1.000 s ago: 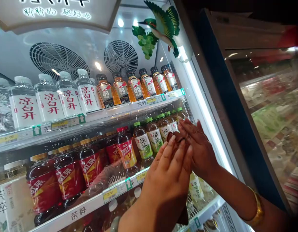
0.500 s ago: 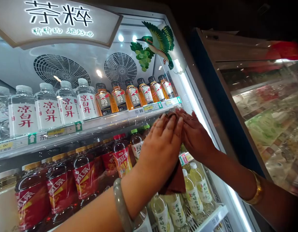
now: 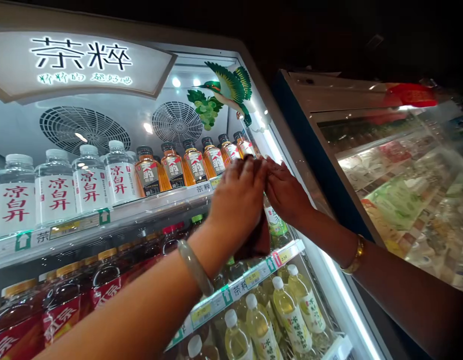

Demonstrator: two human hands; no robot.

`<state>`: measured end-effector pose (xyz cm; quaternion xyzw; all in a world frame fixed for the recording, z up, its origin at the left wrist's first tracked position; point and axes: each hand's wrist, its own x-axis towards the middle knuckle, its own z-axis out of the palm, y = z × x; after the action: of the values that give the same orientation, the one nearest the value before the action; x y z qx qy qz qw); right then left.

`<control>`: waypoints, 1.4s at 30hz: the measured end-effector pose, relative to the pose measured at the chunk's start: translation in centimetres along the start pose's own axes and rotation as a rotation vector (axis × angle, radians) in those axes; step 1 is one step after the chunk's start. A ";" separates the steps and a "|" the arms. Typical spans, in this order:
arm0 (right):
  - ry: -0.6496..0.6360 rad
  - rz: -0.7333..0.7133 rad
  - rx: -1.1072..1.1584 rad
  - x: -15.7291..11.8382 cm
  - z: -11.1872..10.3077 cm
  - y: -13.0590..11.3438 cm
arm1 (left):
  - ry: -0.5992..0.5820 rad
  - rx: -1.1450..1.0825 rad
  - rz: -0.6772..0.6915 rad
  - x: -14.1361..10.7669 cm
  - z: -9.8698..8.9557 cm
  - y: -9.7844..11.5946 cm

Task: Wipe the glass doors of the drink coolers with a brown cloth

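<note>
A lit drinks fridge with a glass door (image 3: 179, 75) fills the left and middle. My left hand (image 3: 239, 200), with a grey-green bangle at the wrist, presses a dark brown cloth (image 3: 256, 240) against the glass, fingers together and pointing up. Beside it, touching the cloth's upper right edge, is my right hand (image 3: 287, 192), a gold bracelet on its wrist. The cloth hangs below the left palm. Both hands lie in front of the shelf edge, near the amber bottles (image 3: 196, 162).
Behind the glass, shelves hold white-labelled water bottles (image 3: 55, 192), red-labelled bottles (image 3: 62, 310) and pale yellow bottles (image 3: 291, 310). A bird sticker (image 3: 227, 90) is on the upper right of the door. Another chilled cabinet (image 3: 396, 190) with packaged goods stands at right.
Both hands and the cloth have moved up the glass, now overlapping the upper shelf's right end. The camera view has shifted, with the fridge sign lower in the picture.
</note>
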<state>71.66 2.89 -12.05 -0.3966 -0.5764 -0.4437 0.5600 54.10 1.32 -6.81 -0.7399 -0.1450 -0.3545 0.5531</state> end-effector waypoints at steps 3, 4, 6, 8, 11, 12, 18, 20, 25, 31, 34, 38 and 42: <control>-0.020 -0.002 -0.019 0.5 -0.3 0.1 | 0.002 0.044 -0.111 2.7 -0.7 -1.6; -0.022 0.006 -0.023 0.9 -0.3 0.3 | -0.004 0.053 -0.119 3.0 -0.7 -1.4; -0.015 0.025 -0.028 1.6 -0.3 0.9 | -0.030 0.052 -0.082 2.7 -0.5 -0.1; 0.000 0.040 -0.021 2.3 -0.2 1.5 | -0.059 0.044 -0.026 1.7 0.0 1.6; 0.005 0.052 0.001 3.3 -0.3 2.1 | -0.064 0.056 0.039 1.5 0.5 2.4; 0.000 0.060 -0.003 3.6 -0.4 2.2 | -0.059 0.062 0.045 2.2 0.5 2.0; -0.015 0.117 -0.070 6.0 -0.3 3.0 | -0.034 0.090 -0.038 7.0 0.6 0.0; -0.001 0.114 -0.073 6.2 0.0 3.4 | -0.030 0.095 -0.051 6.4 0.9 1.0; 0.011 0.121 -0.054 5.6 0.0 3.5 | -0.020 0.081 0.035 4.2 1.0 1.9; 0.007 0.111 -0.076 5.6 -0.5 3.1 | -0.016 0.060 -0.165 9.0 0.3 -1.4; -0.002 0.126 -0.075 5.7 -0.2 3.5 | -0.028 0.025 -0.142 8.9 0.6 -0.2; -0.010 0.178 -0.053 5.7 -0.1 3.8 | -0.042 0.016 -0.047 6.2 0.9 1.9; 0.005 0.137 -0.069 5.4 -0.4 3.4 | -0.066 0.028 -0.045 6.2 0.2 0.7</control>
<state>74.68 3.27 -6.42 -0.4533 -0.5308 -0.4248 0.5765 59.00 0.17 -3.06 -0.7399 -0.1847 -0.3402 0.5502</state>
